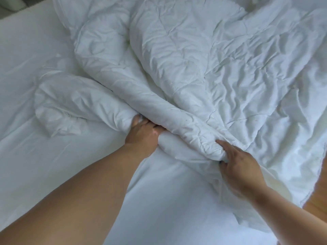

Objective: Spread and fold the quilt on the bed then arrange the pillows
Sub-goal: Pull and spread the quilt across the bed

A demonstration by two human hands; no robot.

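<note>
A white quilt (203, 64) lies crumpled across the bed (26, 76), bunched into thick rolls in the middle and spread out wrinkled to the right. My left hand (141, 133) reaches under a rolled fold near the centre, its fingers curled into the fabric and partly hidden by it. My right hand (237, 165) grips the end of the same roll a little to the right, thumb on top and fingers tucked beneath. No pillow is clearly visible.
The white fitted sheet (168, 200) is bare on the left and in front of me. A wooden-coloured floor strip (316, 195) shows at the right edge past the hanging quilt. A dim object (10, 4) sits beyond the bed's far left corner.
</note>
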